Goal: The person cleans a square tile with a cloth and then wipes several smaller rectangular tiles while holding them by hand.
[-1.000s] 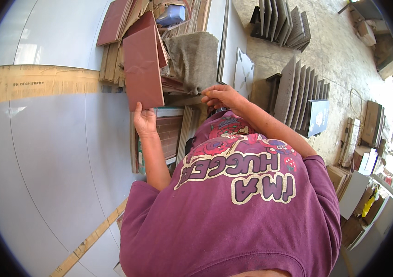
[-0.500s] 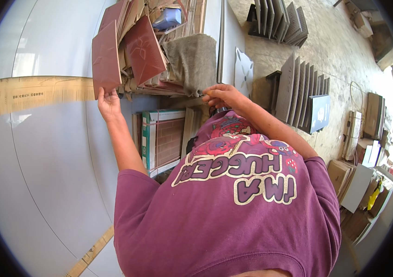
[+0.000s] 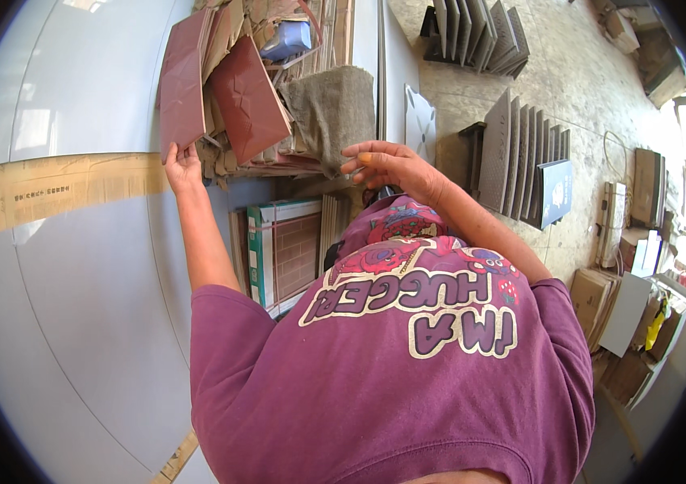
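My left hand (image 3: 183,167) grips the lower edge of a reddish-brown tile (image 3: 183,89), thumb and fingers at its near end. The tile stands tilted at the left of the stack, against other tiles and torn cardboard (image 3: 230,32). To its right a second reddish-brown tile (image 3: 248,101), with a raised pattern of crossing lines, leans on the pile. My right hand (image 3: 387,168) holds nothing; its fingers are loosely apart beside the lower end of a grey-brown cloth (image 3: 331,109) draped over the stack.
Below the stack stands a green-and-white box of brick-patterned tiles (image 3: 294,246). A blue object (image 3: 286,39) lies on the cardboard. At the right are display racks of grey panels (image 3: 512,161) and leaning cartons (image 3: 593,298). Large glossy pale panels (image 3: 77,323) line the left.
The held tile has moved up and slightly left, closer against the stacked tiles, with my left hand following. My right hand's fingers have spread from a closer pinch.
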A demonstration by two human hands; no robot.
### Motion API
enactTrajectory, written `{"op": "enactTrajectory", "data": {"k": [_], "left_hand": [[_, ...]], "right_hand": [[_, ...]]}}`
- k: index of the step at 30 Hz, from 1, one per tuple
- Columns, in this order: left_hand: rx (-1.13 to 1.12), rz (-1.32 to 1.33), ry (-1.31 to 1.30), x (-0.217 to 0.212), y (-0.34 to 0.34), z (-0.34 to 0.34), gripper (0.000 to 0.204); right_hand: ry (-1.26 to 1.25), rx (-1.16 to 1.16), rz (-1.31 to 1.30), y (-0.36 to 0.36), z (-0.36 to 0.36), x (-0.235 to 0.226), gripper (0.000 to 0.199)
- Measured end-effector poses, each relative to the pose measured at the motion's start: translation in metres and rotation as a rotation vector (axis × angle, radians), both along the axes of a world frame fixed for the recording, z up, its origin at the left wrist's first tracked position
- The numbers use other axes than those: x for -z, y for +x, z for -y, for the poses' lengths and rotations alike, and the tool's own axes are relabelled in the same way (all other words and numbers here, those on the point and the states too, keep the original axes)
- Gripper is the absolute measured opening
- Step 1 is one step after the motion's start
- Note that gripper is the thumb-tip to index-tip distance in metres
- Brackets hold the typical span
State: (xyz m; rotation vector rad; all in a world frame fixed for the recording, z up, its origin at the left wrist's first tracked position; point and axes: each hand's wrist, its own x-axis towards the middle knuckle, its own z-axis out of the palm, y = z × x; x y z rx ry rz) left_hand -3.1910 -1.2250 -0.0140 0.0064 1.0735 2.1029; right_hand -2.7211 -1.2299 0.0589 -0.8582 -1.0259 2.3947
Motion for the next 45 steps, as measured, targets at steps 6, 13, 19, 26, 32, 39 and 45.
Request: {"op": "enactTrajectory", "data": {"k": [6, 13, 19, 26, 32, 39, 45], "left_hand": [[0.007, 0.068, -0.006, 0.008, -0.018, -0.025, 0.029], [-0.019, 0.168, 0.027, 0.006, -0.022, -0.051, 0.041], [0.061, 0.158, 0.011, 0.013, -0.039, -0.050, 0.047], [0.113, 0.204, -0.015, 0.001, -0.017, -0.038, 0.049], [0.258, -0.054, -0.117, 0.002, 0.009, -0.024, 0.052], [0.176, -0.162, -0.226, -0.003, -0.002, -0.042, 0.046], [0.216, -0.194, -0.231, -0.007, -0.015, -0.059, 0.053]], "right_hand": [[0.013, -0.012, 0.046, -0.007, 0.000, 0.008, 0.041], [-0.002, -0.002, 0.111, -0.010, 0.002, 0.012, 0.042], [-0.024, -0.026, 0.125, -0.015, 0.006, 0.016, 0.044], [-0.028, -0.057, 0.143, -0.020, 0.009, 0.017, 0.044], [-0.058, -0.050, 0.144, -0.020, 0.009, 0.022, 0.037], [-0.063, -0.042, 0.161, -0.019, 0.010, 0.020, 0.037], [-0.084, 0.018, 0.174, -0.013, 0.011, 0.022, 0.037]]}}
